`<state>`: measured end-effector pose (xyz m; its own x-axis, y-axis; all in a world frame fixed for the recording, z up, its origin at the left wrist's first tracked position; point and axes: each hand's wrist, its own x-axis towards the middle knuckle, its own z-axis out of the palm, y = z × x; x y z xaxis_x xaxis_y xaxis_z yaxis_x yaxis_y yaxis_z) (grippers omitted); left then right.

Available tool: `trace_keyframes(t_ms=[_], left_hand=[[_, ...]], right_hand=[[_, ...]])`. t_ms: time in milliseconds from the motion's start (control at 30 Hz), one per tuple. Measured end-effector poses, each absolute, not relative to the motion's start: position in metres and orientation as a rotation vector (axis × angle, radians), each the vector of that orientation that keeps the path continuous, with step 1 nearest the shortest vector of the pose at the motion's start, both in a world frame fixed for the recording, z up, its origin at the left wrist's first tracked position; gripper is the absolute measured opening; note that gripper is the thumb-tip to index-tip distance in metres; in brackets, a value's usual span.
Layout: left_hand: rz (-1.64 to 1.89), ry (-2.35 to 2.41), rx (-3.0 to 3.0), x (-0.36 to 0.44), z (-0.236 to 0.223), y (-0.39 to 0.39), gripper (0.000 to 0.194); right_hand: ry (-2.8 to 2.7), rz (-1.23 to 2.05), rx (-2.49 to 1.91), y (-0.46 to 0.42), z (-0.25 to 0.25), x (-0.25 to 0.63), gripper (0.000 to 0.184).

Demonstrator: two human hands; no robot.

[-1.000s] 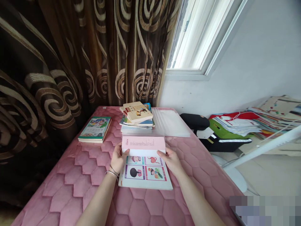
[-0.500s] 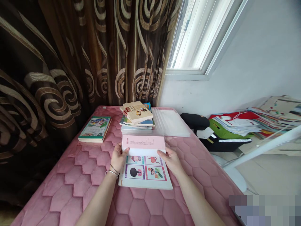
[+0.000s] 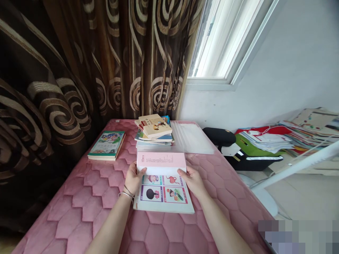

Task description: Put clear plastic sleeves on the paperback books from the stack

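A picture book (image 3: 163, 194) lies flat on the pink quilted mattress (image 3: 87, 197), showing panels of cartoon pictures. Its pink cover (image 3: 161, 159) is lifted up at the far end. My left hand (image 3: 133, 180) grips the cover's left edge, thumb on top, with bangles at the wrist. At the right edge my right hand (image 3: 194, 180) pinches the same cover. Both hands are closed on it.
A stack of books (image 3: 153, 131) sits just behind the picture book. A green book (image 3: 107, 144) lies to the left near the dark curtain (image 3: 66, 77). Clear plastic sleeves (image 3: 192, 138) lie at the back right. Off the mattress's right edge are a black chair (image 3: 225, 141) and piled papers (image 3: 286, 137).
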<state>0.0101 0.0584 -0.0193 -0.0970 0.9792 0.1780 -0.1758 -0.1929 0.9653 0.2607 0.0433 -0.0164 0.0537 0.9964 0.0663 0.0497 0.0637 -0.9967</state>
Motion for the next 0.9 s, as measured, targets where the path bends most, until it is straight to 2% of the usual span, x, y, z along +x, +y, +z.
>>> trace_keyframes(t_ms=[433,733,900], left_hand=[[1.476,1.089,1.173,0.012,-0.010,0.057,0.040],[1.486,1.043,1.200,0.008,-0.026,0.062,0.049],[1.480,1.066,1.184,0.008,-0.025,0.063,0.045]], right_hand=[[-1.315,1.097,-1.204,0.044,-0.015,0.264,0.044],[-1.330,0.962,-1.309,0.048,-0.024,0.264,0.041],[-1.314,0.962,-1.332,0.047,-0.022,0.263,0.039]])
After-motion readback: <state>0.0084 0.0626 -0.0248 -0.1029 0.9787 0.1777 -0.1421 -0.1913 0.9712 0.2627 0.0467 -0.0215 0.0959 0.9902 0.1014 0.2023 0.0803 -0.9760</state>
